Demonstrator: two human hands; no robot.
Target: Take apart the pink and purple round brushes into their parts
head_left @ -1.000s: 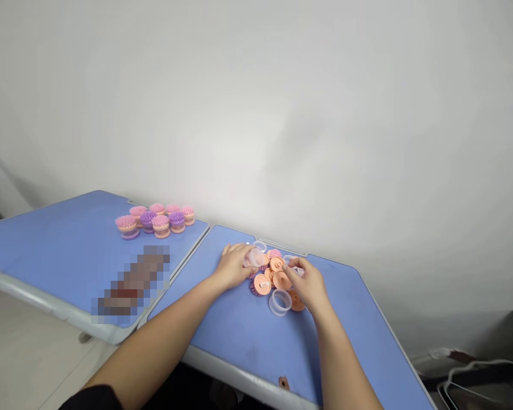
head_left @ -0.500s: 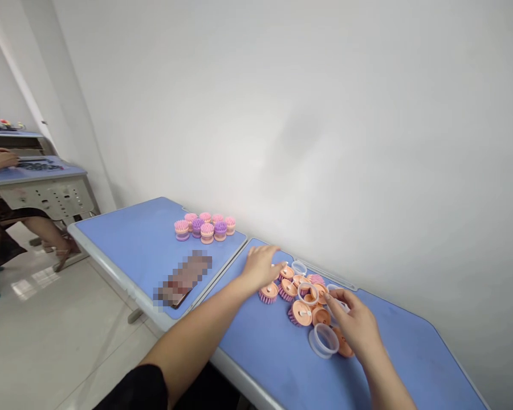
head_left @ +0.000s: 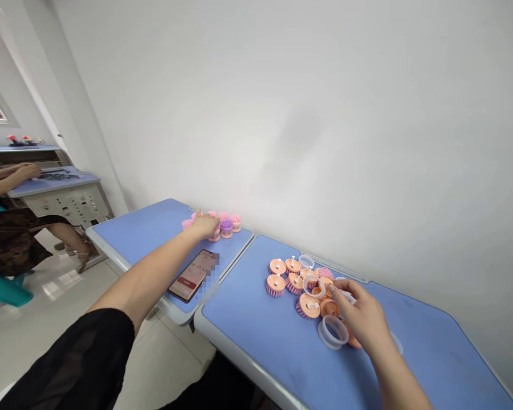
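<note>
My left hand (head_left: 206,225) reaches onto a cluster of scalp brushes with pink and purple bristles. Its fingers bend down over the front ones, and their tips are hidden among them. A purple brush (head_left: 226,228) stands just right of that hand. On the right, my right hand (head_left: 359,310) hovers over a pile of loose parts, thumb and forefinger curled close together at an orange piece (head_left: 327,283); what they pinch, if anything, is hidden. Orange discs with bristles underneath, such as one disc (head_left: 309,306), lie left of it. A clear ring (head_left: 333,331) sits below.
A phone (head_left: 192,278) with a timer on its screen lies on the left blue table (head_left: 145,228). A gap separates it from the right blue table (head_left: 248,319). A white wall (head_left: 282,114) rises behind. At far left, another person's hands (head_left: 28,171) work at a separate desk.
My left hand has swung left from the pile of orange parts to the brush cluster. My right hand keeps nearly the same place and pose. The view has shifted slightly.
</note>
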